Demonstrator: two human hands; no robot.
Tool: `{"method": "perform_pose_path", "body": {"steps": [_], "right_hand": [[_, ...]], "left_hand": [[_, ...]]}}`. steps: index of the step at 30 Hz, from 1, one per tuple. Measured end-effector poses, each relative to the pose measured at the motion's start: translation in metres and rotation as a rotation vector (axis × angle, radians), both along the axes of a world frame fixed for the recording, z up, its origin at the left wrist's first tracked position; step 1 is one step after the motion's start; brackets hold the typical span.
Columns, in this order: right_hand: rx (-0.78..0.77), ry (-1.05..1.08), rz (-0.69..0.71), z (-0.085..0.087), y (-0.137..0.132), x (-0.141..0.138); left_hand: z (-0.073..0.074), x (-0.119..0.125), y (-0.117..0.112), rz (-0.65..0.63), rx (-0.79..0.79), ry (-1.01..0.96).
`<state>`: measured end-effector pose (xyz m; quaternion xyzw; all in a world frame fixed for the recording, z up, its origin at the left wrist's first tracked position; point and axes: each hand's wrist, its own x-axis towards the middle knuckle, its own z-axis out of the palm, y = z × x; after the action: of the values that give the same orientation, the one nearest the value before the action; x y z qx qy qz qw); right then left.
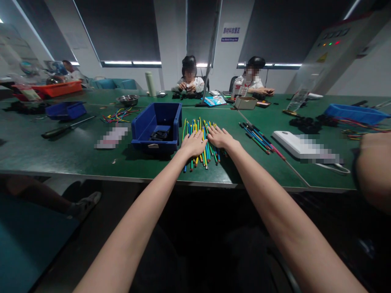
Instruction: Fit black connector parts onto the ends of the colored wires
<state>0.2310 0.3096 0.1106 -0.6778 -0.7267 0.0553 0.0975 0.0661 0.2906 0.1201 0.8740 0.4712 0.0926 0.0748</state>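
Note:
A bunch of yellow, green and blue cable pieces (204, 159) with metal ends lies spread on the green table in front of me. My left hand (194, 143) rests flat on its left part, fingers stretched out. Beside it, my right hand (220, 137) lies flat over the right part, fingers also extended. Both palms hide the middle of the pile. Just left of the pieces stands a blue bin (156, 134) with small black parts (161, 135) inside. To the right is a smaller group of cable pieces (256, 137) with dark ends.
A white power bank (287, 142) with a cord lies at right. Left are a screwdriver (65, 128), a phone-like slab (112, 136), thin wires (119, 115) and a metal bowl (127, 100). Two people sit across the table (91, 162); another person's arm shows at far right.

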Motion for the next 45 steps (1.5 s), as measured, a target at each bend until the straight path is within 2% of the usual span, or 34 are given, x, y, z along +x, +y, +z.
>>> {"method": "perform_pose_path", "body": {"steps": [6,10,14,17,23,28,32,35,37,40,43,45], "right_hand": [[0.108,0.155,0.073,-0.004,-0.002,0.001],[0.133,0.204,0.058,-0.006,-0.002,0.004],[0.151,0.242,0.043,-0.003,-0.003,0.006],[0.17,0.293,0.025,0.0,-0.003,0.009],[0.158,0.358,-0.028,-0.006,0.003,0.01],[0.166,0.364,-0.026,-0.006,0.002,0.01],[0.184,0.383,0.028,-0.002,0.0,0.012],[0.249,0.387,0.018,-0.003,-0.003,0.012],[0.299,0.367,-0.014,-0.005,-0.004,0.013],[0.332,0.327,-0.049,-0.008,-0.004,0.014],[0.312,0.313,-0.082,-0.01,-0.004,0.014],[0.298,0.306,-0.101,-0.011,-0.003,0.013]], "left_hand": [[-0.003,-0.001,0.001,-0.01,0.02,-0.015],[-0.006,-0.001,0.007,-0.02,0.038,-0.047],[-0.004,-0.002,0.013,-0.01,0.068,-0.183],[0.001,-0.005,0.014,0.044,0.061,-0.278],[0.006,-0.009,0.009,0.107,0.059,-0.358],[0.01,-0.013,0.003,0.142,0.088,-0.546],[0.022,-0.013,-0.012,0.011,0.231,-0.627],[0.03,-0.011,-0.028,-0.04,0.327,-0.589],[0.03,-0.012,-0.036,-0.046,0.326,-0.512],[0.019,-0.018,-0.042,-0.036,0.292,-0.345],[0.008,-0.026,-0.043,0.026,0.268,-0.204],[0.005,-0.028,-0.043,0.047,0.252,-0.147]]}}
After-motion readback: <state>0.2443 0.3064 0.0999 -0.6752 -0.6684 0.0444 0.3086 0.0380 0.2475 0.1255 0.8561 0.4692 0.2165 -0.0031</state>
